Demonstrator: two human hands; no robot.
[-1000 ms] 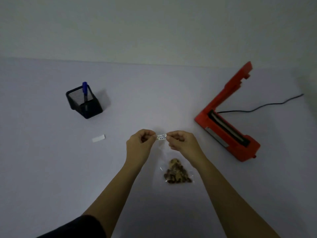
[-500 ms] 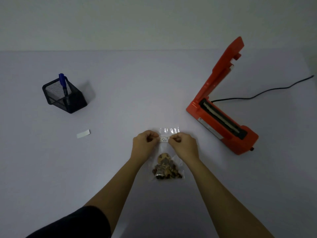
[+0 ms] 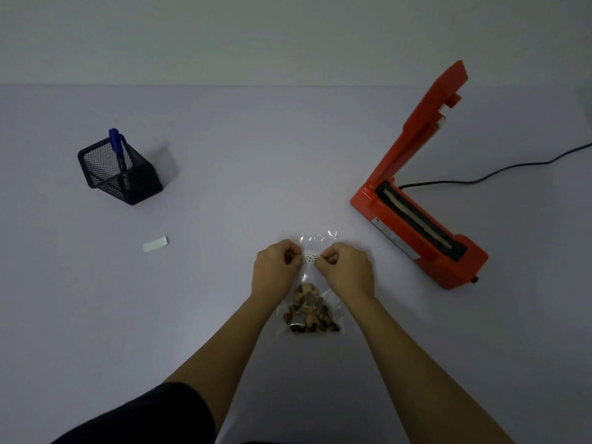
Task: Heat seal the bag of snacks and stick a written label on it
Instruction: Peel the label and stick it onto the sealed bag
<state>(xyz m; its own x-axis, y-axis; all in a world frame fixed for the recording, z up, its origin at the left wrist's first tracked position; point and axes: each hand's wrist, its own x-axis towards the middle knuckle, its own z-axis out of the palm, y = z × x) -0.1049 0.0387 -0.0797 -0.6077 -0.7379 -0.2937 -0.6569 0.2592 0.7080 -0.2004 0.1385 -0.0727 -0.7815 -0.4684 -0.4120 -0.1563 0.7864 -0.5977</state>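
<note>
A clear plastic bag of brown snacks (image 3: pixel 309 312) lies flat on the table in front of me. A small white written label (image 3: pixel 310 258) is stretched over the bag's upper part. My left hand (image 3: pixel 277 270) pinches the label's left end and my right hand (image 3: pixel 347 272) pinches its right end. Both hands rest low on the bag and hide its sides. Whether the label touches the plastic I cannot tell. The bag's top edge (image 3: pixel 318 236) shows just beyond my fingers.
An orange heat sealer (image 3: pixel 423 225) stands at the right with its arm raised, its black cord (image 3: pixel 499 169) running off right. A black mesh pen holder (image 3: pixel 120 173) with a blue pen stands at the left. A white paper strip (image 3: pixel 155 244) lies near it.
Both hands have come down with the label from above the bag onto its upper part. The view has shifted, so the bag's top edge now shows.
</note>
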